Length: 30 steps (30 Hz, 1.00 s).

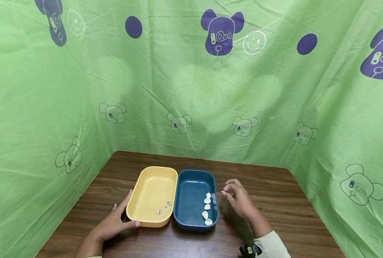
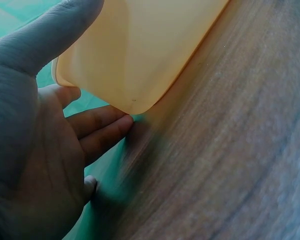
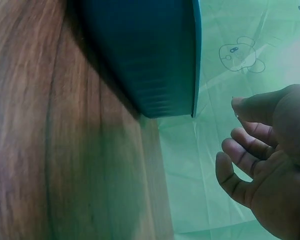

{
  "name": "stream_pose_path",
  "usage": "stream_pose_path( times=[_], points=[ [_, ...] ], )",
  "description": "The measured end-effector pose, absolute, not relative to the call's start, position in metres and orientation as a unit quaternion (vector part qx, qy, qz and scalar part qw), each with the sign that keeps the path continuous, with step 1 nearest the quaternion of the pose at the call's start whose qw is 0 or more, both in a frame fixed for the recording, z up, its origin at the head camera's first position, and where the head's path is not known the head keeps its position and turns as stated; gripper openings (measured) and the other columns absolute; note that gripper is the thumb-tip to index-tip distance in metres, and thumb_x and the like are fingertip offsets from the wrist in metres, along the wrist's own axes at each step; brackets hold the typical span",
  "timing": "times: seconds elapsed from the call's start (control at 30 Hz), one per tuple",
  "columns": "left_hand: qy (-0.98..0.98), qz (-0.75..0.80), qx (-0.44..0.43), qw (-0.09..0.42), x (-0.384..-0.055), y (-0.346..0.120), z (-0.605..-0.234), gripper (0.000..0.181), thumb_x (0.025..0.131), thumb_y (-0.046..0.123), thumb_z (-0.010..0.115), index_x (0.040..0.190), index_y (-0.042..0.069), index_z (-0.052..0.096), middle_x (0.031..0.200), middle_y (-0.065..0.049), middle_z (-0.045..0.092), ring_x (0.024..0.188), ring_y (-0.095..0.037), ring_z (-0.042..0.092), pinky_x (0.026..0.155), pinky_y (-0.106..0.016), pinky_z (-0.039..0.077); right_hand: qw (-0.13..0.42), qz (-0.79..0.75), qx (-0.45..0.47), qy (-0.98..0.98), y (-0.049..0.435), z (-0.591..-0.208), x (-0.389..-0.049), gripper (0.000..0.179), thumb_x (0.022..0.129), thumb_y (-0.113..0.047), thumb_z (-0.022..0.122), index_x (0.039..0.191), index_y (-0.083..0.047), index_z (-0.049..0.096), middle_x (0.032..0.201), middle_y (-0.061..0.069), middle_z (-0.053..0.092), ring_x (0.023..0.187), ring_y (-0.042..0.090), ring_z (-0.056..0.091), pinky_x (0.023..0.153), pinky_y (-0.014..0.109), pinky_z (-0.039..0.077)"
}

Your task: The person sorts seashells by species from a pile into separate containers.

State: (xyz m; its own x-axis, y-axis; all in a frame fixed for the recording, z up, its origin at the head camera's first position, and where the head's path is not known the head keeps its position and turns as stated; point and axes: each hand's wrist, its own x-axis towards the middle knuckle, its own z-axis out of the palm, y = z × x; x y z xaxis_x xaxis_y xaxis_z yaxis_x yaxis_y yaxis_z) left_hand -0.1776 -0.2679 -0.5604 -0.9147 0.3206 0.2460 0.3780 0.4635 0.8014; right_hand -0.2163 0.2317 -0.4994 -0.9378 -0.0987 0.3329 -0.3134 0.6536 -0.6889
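My left hand (image 1: pixel 114 220) holds the near-left corner of a yellow tray (image 1: pixel 136 182). Its thumb lies along the tray's near wall, and its fingers reach along the left side; in the left wrist view, fingertips (image 2: pixel 121 125) meet the tray's lower edge. Inside that tray lie three small greyish shell-like pieces (image 1: pixel 165 208). Snug against its right side stands a dark blue tray (image 1: pixel 191 175), where several white shell-like pieces (image 1: pixel 207 207) form a line down the right part. My right hand (image 1: pixel 240 202) hovers just right of the blue tray, fingers loosely bent, thumb near the index finger.
Both trays stand on a brown wood-grain table (image 1: pixel 259 175). Green fabric (image 1: pixel 191 89) with printed bear heads hangs behind the table and at both sides. A dark watch-like band (image 1: pixel 251 249) circles the right wrist below a pale sleeve (image 1: pixel 271 246).
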Motion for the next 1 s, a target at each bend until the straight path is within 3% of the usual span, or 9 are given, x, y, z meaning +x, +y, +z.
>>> stream_pose_path(
  times=[0.27,0.53,0.77,1.0],
  points=[
    [-0.856,-0.477,-0.199,0.023,-0.176,-0.268,-0.562,0.121,0.083,0.024,0.09,0.177,0.015,0.014,0.177,-0.031,0.025,0.154,-0.066,0.027,0.118,-0.094,-0.004,0.13,0.402,0.111,-0.899,0.217,-0.487,-0.218,0.01,0.099,-0.003,0.079,0.095,-0.009,0.072,0.131,0.009,0.064,0.111,0.023,0.063,0.078,0.028,0.055],
    [-0.856,-0.478,-0.194,0.023,-0.174,-0.268,-0.562,0.121,0.083,0.024,0.09,0.177,0.015,0.014,0.176,-0.031,0.028,0.152,-0.066,0.03,0.118,-0.094,-0.002,0.118,0.429,0.132,-0.886,0.194,-0.48,-0.222,0.01,0.099,-0.002,0.078,0.094,-0.009,0.072,0.132,0.014,0.064,0.105,0.019,0.063,0.074,0.021,0.054],
    [-0.857,-0.477,-0.193,0.022,-0.174,-0.268,-0.562,0.122,0.084,0.026,0.09,0.177,0.015,0.013,0.177,-0.031,0.025,0.154,-0.064,0.026,0.118,-0.094,-0.004,0.111,0.425,0.161,-0.884,0.17,-0.474,-0.224,0.011,0.101,-0.004,0.077,0.094,-0.012,0.071,0.134,0.012,0.064,0.08,0.017,0.058,0.069,0.021,0.05],
    [-0.855,-0.478,-0.201,0.026,-0.175,-0.268,-0.56,0.121,0.084,0.024,0.09,0.177,0.014,0.014,0.176,-0.032,0.025,0.154,-0.065,0.025,0.118,-0.094,-0.004,0.086,0.42,0.181,-0.885,0.144,-0.468,-0.221,0.009,0.105,-0.01,0.074,0.097,-0.013,0.07,0.136,0.011,0.061,0.09,0.018,0.062,0.074,0.022,0.055]
  ],
)
